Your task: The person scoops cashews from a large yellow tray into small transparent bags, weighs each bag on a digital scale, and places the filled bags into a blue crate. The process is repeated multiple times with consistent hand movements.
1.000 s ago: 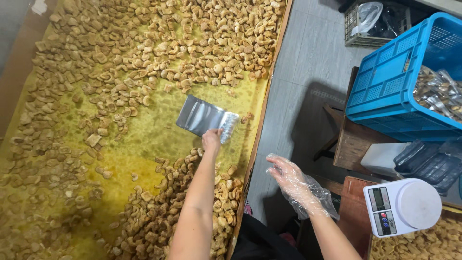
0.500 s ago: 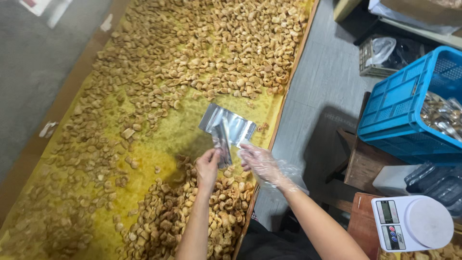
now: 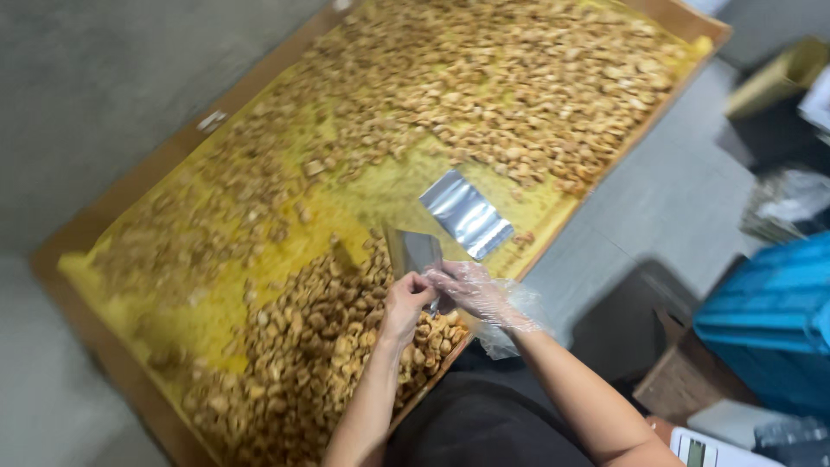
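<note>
2 hands | left hand [image 3: 405, 298] pinching silver pouch [image 3: 412, 252] | gloved right hand [image 3: 471, 290] gripping it too

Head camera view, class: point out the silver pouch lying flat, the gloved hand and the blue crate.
silver pouch [image 3: 467, 213], head view, middle of its flat face
gloved right hand [image 3: 471, 290], head view, back of the hand
blue crate [image 3: 769, 320], head view, its side wall

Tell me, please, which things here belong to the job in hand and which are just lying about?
In use:
- left hand and gloved right hand, both holding a silver pouch
- spare silver pouch lying beside it
- brown pieces on the yellow-lined tray

Lying about:
- blue crate
- white scale
- cardboard box
</note>
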